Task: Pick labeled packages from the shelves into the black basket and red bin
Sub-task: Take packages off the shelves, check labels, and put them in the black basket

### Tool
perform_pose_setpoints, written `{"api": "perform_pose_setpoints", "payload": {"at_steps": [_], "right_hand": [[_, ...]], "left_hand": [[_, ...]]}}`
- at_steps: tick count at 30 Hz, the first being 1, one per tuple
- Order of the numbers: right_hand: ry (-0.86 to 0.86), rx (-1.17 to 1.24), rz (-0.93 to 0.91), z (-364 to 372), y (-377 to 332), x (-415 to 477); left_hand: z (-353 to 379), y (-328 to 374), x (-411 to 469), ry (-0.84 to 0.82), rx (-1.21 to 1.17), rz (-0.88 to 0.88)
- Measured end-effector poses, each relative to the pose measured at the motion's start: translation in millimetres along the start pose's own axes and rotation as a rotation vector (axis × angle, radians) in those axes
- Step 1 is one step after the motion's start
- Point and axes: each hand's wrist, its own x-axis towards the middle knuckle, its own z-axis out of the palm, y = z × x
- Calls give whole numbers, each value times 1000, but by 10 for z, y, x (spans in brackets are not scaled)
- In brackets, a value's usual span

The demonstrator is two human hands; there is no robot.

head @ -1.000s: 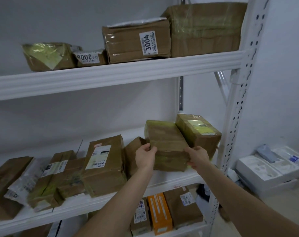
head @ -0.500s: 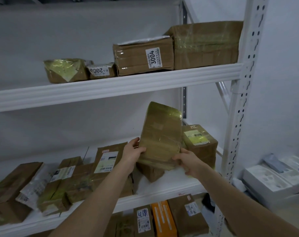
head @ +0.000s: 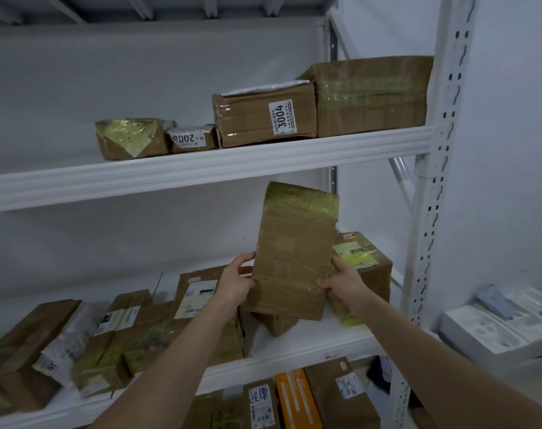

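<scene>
Gripping one brown taped package with both hands, one on each side. Left hand curled round the left edge, right hand curled round the lower right edge. Held upright above the white middle shelf and under the upper shelf. Open air over the top edge, bare shelf just below. Close on the right, a labeled box; past it, the white post with holes. Behind the bottom edge, a small brown box; cannot tell if touching. Other packages lying on the shelf to the left. Up top, a box marked 3004. White walls all round, white foam trays on the floor at right. One second ago lay low, leaning back on the other boxes; now stands tall and higher.
</scene>
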Motion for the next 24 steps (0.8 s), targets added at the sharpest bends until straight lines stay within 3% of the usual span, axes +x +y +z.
{"api": "perform_pose_setpoints", "payload": {"at_steps": [4, 8, 12, 16, 20, 24], "right_hand": [[29, 18, 9, -6, -21, -77], [-23, 260, 1, -8, -62, -243], [63, 117, 45, -81, 0, -377], [41, 14, 62, -151, 118, -503], [68, 61, 152, -164, 134, -699], [-76, 46, 243, -285, 240, -969]], "left_hand": [[39, -13, -23, 90, -73, 19], [-7, 13, -2, 42, -37, 94], [-22, -11, -39, -50, -111, 105], [-58, -70, -201, -18, -92, 103], [-124, -88, -422, 43, -63, 122], [-115, -91, -729, 63, -80, 54]]}}
